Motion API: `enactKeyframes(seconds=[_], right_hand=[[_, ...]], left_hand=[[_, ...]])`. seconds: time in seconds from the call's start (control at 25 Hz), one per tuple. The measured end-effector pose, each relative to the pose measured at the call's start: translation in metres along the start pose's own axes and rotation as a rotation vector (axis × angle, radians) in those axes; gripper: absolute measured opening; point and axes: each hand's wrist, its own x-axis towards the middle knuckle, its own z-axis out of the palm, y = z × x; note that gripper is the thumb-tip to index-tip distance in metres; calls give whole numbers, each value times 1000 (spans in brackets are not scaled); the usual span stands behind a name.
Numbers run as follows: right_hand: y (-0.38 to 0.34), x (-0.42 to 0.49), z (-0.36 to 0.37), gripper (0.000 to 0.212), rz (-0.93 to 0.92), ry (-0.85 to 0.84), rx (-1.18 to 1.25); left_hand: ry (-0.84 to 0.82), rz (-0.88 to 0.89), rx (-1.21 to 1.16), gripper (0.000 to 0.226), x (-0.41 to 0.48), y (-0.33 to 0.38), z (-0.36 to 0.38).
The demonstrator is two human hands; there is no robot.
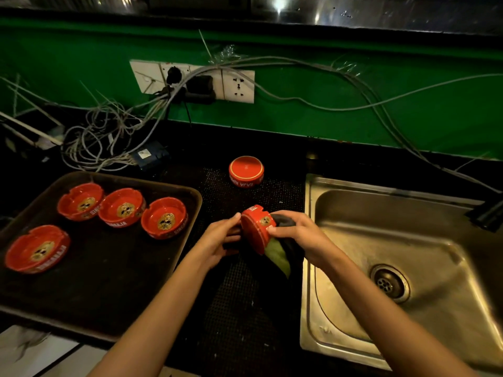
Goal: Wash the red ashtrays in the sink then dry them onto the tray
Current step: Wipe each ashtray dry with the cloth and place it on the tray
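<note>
Red ashtray (255, 229) is held on edge just left of the sink (309, 295), above the black dotted mat (239, 308), its open side turned toward the right hand. The left hand (220, 238) braces its flat base with thumb and nearly straight fingertips. The right hand (296, 235) is curled round a dark cloth (280, 257) with a green patch, with the thumb laid over the ashtray's side wall.

The risk, as I judge it, is a slip. The ashtray is probably wet and glossy, and the left hand only props it instead of wrapping it. A hard twist of the cloth could push it off the fingertips onto the mat or against the sink's steel rim and chip it. The hanging end of the cloth could also drag on the mat.

The ashtray is round and thick-walled, bright red, with notches in the rim, white lettering on the side and a gold emblem inside. Four like it sit upright on the tray (190, 202) well left of the sink. A fifth ashtray (246, 171) sits upside down left of the sink's far corner.
</note>
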Motion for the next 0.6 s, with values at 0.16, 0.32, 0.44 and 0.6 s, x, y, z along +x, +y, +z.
enactKeyframes(seconds=[0.16, 0.32, 0.44, 0.6], right_hand=[[5, -3, -13, 39, 89, -82, 262], [7, 0, -12, 40, 106, -139, 217], [-3, 7, -3, 38, 86, -236, 94], [-27, 24, 25, 36, 64, -293, 91]], left_hand=[[-346, -4, -98, 33, -5, -1, -15], [-456, -29, 13, 51, -5, 6, -27], [-463, -35, 81, 45, -5, 20, -46], [-337, 107, 163, 48, -20, 38, -89]])
